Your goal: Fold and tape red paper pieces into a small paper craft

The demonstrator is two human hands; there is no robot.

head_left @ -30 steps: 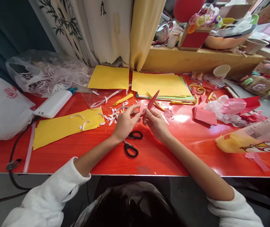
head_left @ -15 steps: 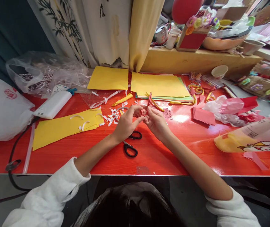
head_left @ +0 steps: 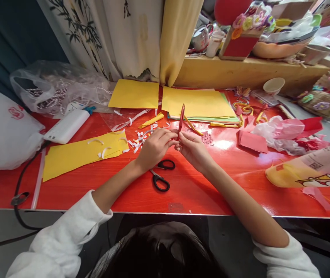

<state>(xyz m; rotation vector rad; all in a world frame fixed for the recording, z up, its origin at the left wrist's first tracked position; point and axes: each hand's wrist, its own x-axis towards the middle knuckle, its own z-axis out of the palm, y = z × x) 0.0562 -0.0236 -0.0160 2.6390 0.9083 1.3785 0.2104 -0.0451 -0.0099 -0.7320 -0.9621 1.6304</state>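
A narrow piece of folded red paper [head_left: 181,119] stands nearly upright between my hands over the middle of the table. My left hand [head_left: 157,146] pinches its lower end from the left, fingers bent together. From the right, the thumb and fingers of my right hand [head_left: 193,150] close on the same paper. Fingertips of both hands almost meet, hiding the paper's base. Under my left wrist lie black-handled scissors [head_left: 161,183], their blades partly covered by the hand. White paper scraps [head_left: 137,142] are scattered just left of the fingers, and a thin folded yellow strip [head_left: 193,126] lies behind them.
Yellow sheets [head_left: 196,101] are stacked at the back, with cut yellow paper [head_left: 80,154] at left. A white power bank [head_left: 67,125] and plastic bags flank that side. Red paper squares [head_left: 251,141], crumpled tissue [head_left: 280,131] and a printed cup [head_left: 309,166] occupy the right.
The red paper has turned more edge-on and upright. My left fingers have rolled forward over its base, closing the gap seen there before. The whole view has shifted slightly.
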